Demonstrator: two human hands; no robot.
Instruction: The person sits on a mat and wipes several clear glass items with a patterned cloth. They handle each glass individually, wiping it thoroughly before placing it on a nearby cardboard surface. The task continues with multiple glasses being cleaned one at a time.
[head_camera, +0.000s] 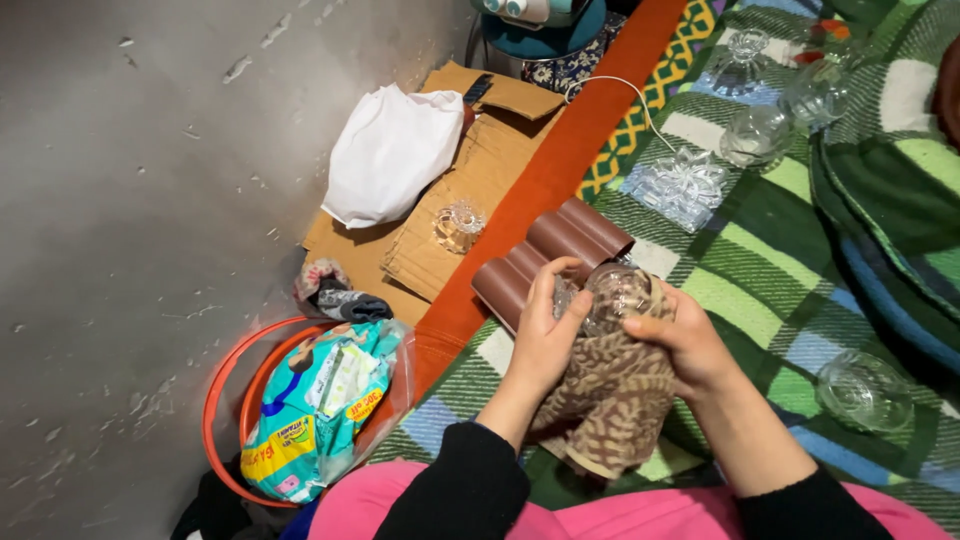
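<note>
Both my hands on a glass wrapped in patterned cloth, centre of frame

Far left I see an orange hoop (222, 400) around a bright packet (318, 408), with a white bag (388, 155) on cardboard (480, 185) above; my left hand (545, 335) clasps the glass (612, 293) from its left side, my right hand (685, 340) grips the glass and brown cloth (610, 400) from the other side, brown tubes (550, 252) just behind; more glassware (760, 130) sits upper right on the blanket (770, 290)
</note>
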